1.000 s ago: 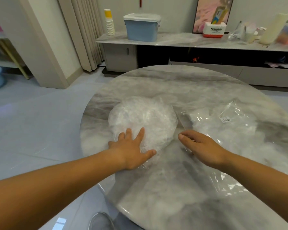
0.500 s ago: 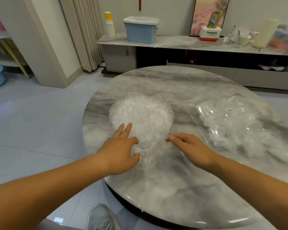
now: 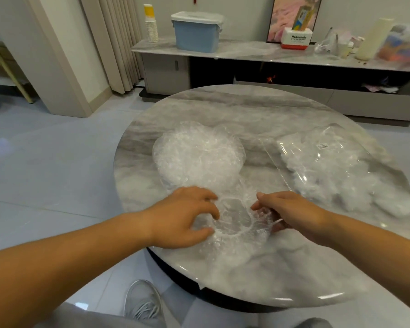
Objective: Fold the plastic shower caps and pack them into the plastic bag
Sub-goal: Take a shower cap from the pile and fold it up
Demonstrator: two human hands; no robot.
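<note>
A heap of clear crinkled shower caps [image 3: 197,157] lies on the left middle of the round marble table [image 3: 258,107]. One single clear shower cap [image 3: 234,221] sits pulled out near the table's front edge, its gathered rim facing up. My left hand [image 3: 182,218] grips its left edge with curled fingers. My right hand [image 3: 291,214] pinches its right edge. A clear plastic bag [image 3: 336,166] with a small barcode label lies flat at the right, with several white caps inside.
A low cabinet [image 3: 246,53] stands behind the table with a blue lidded box [image 3: 197,31], a stack of paper cups [image 3: 151,27] and other items. My shoe [image 3: 142,301] shows below the table's front edge. Tiled floor lies to the left.
My left hand left the heap and both hands came together nearer the front edge, drawing one cap away from the heap and taking hold of its two sides.
</note>
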